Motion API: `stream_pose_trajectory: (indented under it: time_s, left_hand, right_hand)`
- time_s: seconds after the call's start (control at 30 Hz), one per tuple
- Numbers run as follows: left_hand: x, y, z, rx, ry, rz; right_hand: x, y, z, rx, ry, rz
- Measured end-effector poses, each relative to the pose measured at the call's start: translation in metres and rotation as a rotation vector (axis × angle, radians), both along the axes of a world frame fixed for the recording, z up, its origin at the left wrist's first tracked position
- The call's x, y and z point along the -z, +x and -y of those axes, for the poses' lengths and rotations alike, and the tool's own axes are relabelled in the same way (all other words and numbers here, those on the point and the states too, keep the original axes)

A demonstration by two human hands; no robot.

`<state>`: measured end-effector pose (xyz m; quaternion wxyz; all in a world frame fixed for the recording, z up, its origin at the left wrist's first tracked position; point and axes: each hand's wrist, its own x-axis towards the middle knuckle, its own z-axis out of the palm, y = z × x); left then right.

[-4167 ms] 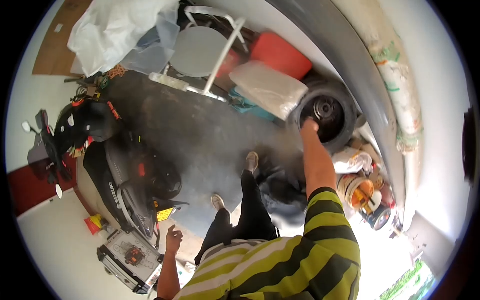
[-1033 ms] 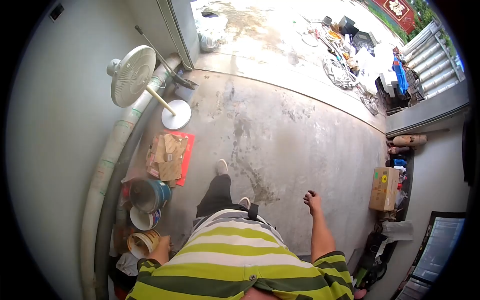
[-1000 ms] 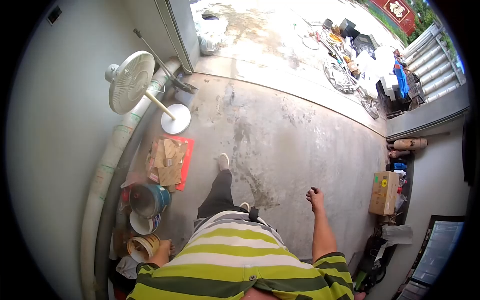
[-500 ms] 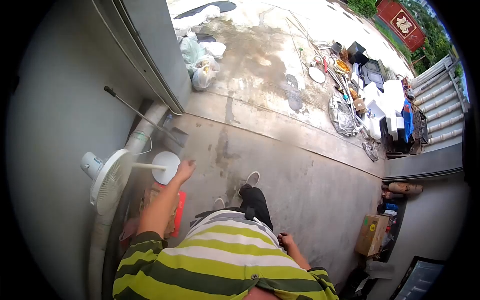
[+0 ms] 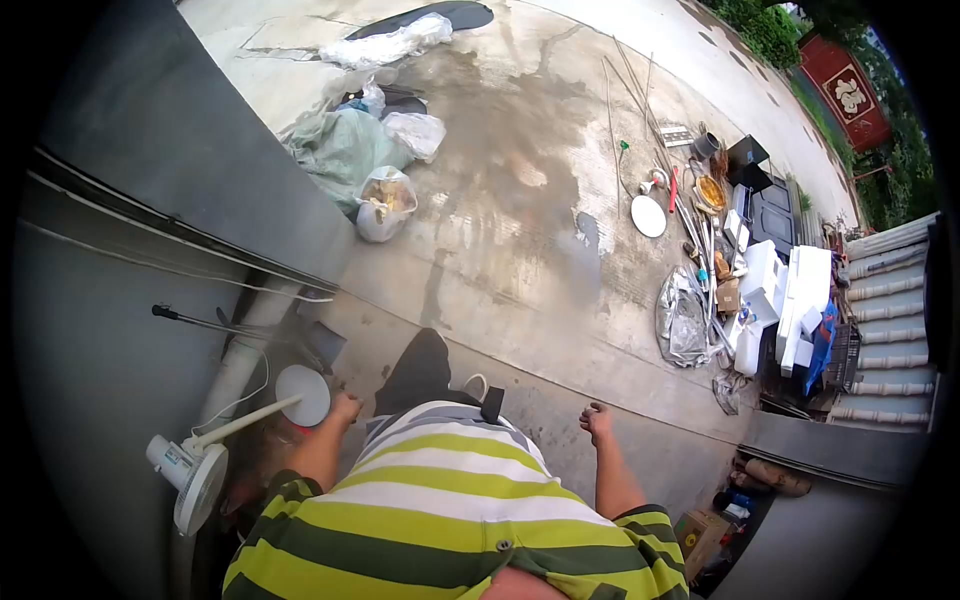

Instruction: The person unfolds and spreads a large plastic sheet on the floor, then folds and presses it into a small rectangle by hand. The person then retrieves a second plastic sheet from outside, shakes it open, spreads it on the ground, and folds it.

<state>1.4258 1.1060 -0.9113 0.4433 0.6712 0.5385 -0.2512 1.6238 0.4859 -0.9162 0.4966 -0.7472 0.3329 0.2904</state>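
My left hand (image 5: 345, 408) hangs low at my left side, its fingers loosely curled with nothing seen in them. Just beyond it in view is the round white base (image 5: 303, 395) of a white stand fan (image 5: 203, 488), which stands by the wall; hand and base look apart. My right hand (image 5: 596, 422) swings out ahead on the right, fingers curled in and holding nothing visible. Below me a dark trouser leg (image 5: 420, 368) reaches forward, with part of one shoe (image 5: 478, 384) beside it.
A long-handled dustpan (image 5: 322, 343) leans by the left wall. Filled plastic bags (image 5: 384, 205) lie outside past the door edge. At right are white foam boxes (image 5: 800, 300), crumpled silver sheeting (image 5: 684, 318), poles and a white disc (image 5: 648, 216). A cardboard box (image 5: 700, 535) sits inside, lower right.
I have stepped forward toward the outdoor ground, and the view has shifted. My left hand has dropped back beside me; my right hand has swung forward. The fan now appears lower left.
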Motion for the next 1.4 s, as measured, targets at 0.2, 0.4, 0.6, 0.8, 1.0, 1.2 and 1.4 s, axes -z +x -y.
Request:
stream_pose_trajectory:
  time_s: [0.2,0.4,0.6,0.8,1.0,1.2,1.4]
  left_hand:
    - [0.029,0.048,-0.025,-0.326,-0.244,-0.277]
    - [0.027,0.323,-0.073,-0.191,-0.219,-0.075]
    - [-0.014,0.665,-0.154,0.195,0.115,0.506]
    - [-0.026,0.861,-0.182,0.169,0.27,0.663]
    - [0.035,0.869,-0.144,-0.367,0.039,0.096]
    - [0.001,0.879,-0.101,-0.621,-0.185,-0.07]
    - [0.044,0.954,-0.118,-0.861,-0.386,-0.253]
  right_hand:
    - [-0.056,0.272,-0.066,0.004,0.023,0.293]
    - [-0.041,0.361,-0.13,-0.052,0.076,-0.052]
    - [-0.056,0.435,-0.163,-0.303,0.061,-0.111]
    - [-0.034,0.622,-0.192,-0.542,-0.01,-0.167]
    - [-0.026,0.927,-0.238,-0.378,-0.07,-0.281]
    - [-0.047,1.292,-0.342,-0.48,-0.006,0.132]
    - [-0.082,1.454,-0.506,-0.584,0.082,0.364]
